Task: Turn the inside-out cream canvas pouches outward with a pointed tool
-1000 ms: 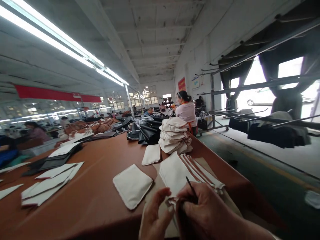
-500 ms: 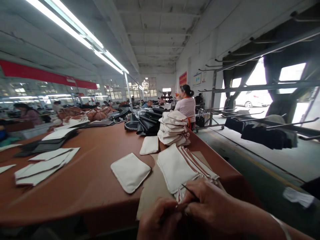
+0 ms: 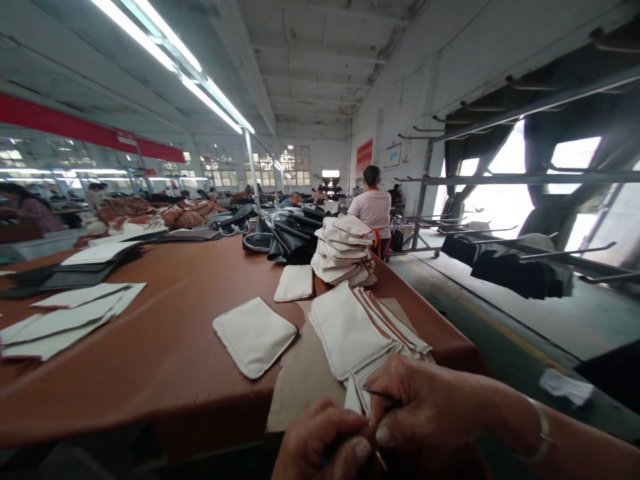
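Note:
At the near table edge, my left hand (image 3: 320, 440) is closed in a pinch on the edge of a brown-and-white fabric piece (image 3: 356, 395); most of that piece is hidden by my hands and shadow. My right hand (image 3: 425, 400) meets it from the right, fingers curled around a thin dark tool (image 3: 384, 396) whose kind I cannot make out. Just beyond my fingers lies a fanned stack of cream fabric panels with brown edges (image 3: 347, 330), on a sheet of brown card (image 3: 300, 387).
Single cream panels (image 3: 255, 337) lie left of the stack on the brown-covered table (image 3: 175, 353). Behind stands a tall panel pile (image 3: 345, 247) beside black bags (image 3: 295, 233). More white pieces (image 3: 75, 320) lie far left. A metal rack (image 3: 500, 179) stands right; a person (image 3: 371, 207) stands ahead.
The view has shifted slightly, so the tabletop things sit a little further left and higher. Both hands stay together at the fabric edge. The person ahead has turned their head away.

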`<action>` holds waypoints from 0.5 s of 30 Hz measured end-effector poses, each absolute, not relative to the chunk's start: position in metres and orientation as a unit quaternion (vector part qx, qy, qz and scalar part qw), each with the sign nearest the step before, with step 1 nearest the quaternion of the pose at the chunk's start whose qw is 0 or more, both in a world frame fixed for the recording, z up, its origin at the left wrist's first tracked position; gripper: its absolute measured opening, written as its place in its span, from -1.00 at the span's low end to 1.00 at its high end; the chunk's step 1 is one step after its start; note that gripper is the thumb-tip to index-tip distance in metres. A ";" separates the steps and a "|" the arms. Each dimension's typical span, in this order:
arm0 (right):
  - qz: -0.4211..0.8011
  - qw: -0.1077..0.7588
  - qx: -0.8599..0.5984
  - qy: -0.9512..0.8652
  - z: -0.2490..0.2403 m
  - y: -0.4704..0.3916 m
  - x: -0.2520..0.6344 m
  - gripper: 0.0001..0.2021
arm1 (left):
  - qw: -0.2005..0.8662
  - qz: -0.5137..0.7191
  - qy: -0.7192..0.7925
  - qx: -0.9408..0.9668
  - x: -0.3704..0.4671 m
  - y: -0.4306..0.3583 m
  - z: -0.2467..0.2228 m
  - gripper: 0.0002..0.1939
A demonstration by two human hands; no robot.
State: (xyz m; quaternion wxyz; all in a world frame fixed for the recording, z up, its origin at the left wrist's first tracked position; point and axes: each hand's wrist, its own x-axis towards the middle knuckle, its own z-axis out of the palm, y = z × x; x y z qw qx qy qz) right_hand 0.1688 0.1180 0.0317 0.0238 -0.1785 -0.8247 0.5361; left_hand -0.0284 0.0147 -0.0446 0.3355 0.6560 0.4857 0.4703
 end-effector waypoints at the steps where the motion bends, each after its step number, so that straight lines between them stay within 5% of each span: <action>1: 0.525 0.031 -0.180 -0.831 0.027 0.121 0.169 -0.91 | 0.306 0.451 0.496 0.677 -0.027 0.016 -0.043 -0.75; 6: 0.560 0.021 -0.179 -0.809 0.003 0.142 0.168 -0.77 | 0.405 0.457 0.542 0.577 -0.014 0.021 -0.043 -0.65; 11: 0.230 0.286 -0.250 -0.896 0.007 0.143 0.194 -0.74 | 0.594 0.542 0.479 0.353 -0.012 0.025 -0.065 -0.57; 13: 0.215 0.356 -0.303 -0.858 0.009 0.130 0.212 -0.74 | 0.579 0.564 0.500 0.311 -0.013 0.025 -0.072 -0.57; 15: 0.255 0.334 -0.340 -0.841 0.005 0.109 0.229 -0.74 | 0.566 0.584 0.517 0.267 -0.013 0.022 -0.074 -0.57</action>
